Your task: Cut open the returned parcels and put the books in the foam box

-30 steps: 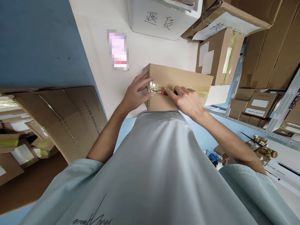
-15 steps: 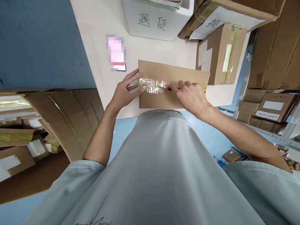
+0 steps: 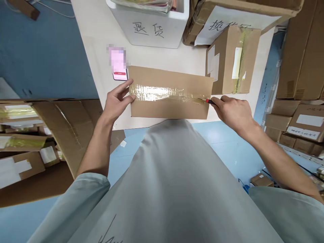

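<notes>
A long brown cardboard box lies on the white table, with shiny clear tape running along its middle. Toward the right, a dark slit line shows in the tape. My left hand grips the box's left end, thumb and fingertips on its edge. My right hand is closed around a utility knife with a red tip. The knife is at the right end of the tape, its tip pointing left; most of its handle is hidden in my fingers.
Behind the box stand a white bin with handwriting and a large open carton. A taped carton sits to the right, a lit phone to the left. An open carton with parcels is beside the table.
My right hand has drawn the knife rightward along the tape to the box's right end. A slit line now shows behind it. The whole view has shifted, while my left hand stays on the left end.
</notes>
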{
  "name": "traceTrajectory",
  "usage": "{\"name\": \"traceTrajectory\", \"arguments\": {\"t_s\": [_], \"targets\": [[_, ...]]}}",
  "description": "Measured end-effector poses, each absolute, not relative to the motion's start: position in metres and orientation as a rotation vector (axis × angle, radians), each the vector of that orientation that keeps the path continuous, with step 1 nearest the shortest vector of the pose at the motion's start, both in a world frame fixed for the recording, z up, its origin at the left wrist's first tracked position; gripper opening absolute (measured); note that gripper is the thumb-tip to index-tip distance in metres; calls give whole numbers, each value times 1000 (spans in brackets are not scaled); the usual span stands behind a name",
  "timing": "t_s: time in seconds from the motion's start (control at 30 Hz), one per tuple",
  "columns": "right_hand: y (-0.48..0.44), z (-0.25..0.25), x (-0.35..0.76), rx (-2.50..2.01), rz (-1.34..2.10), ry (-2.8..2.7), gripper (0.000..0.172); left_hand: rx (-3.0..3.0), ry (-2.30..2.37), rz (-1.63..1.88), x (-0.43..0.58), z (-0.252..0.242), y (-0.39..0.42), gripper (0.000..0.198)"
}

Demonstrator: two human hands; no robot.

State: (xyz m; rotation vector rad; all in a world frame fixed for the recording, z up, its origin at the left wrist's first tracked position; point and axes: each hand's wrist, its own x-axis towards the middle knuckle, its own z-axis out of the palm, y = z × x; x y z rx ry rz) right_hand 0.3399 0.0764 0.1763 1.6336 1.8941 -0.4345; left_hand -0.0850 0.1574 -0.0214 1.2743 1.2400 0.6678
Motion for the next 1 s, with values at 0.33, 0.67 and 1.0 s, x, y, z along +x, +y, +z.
{"name": "traceTrajectory", "arguments": {"t_s": [0.33, 0.67, 1.0], "targets": [[93, 153, 277, 1654, -731, 2179, 48, 1283, 1136, 649, -67, -15, 135, 96], [130, 141, 172, 1350, -556, 2152, 53, 1191, 984, 698, -73, -22, 127, 89], [134, 143, 157, 1282, -444, 2081, 63, 1196, 942, 716, -75, -26, 127, 82]]}}
